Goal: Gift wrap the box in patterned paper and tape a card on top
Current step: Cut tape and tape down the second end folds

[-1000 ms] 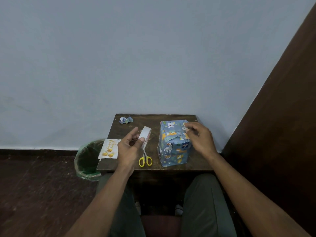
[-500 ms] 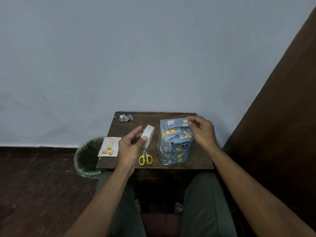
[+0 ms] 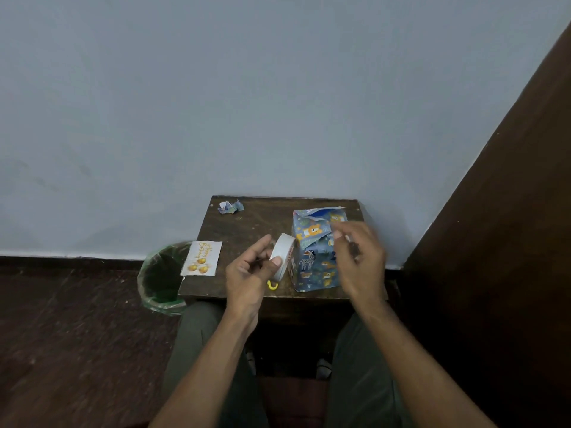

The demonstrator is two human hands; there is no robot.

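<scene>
- bare tabletop lay open between paper scrap and wrapped box.
- card covered the left edge; wall closed the far side.

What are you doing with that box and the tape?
A person is wrapping a box in blue animal-print paper on a small wooden table. The left hand holds a roll of white tape, while the right hand hovers in front of the box, blurred. The paper flaps on top are not closed yet. The birthday card lies at the table's left edge, not yet taped on. Yellow scissors peek out below the left hand.
</scene>
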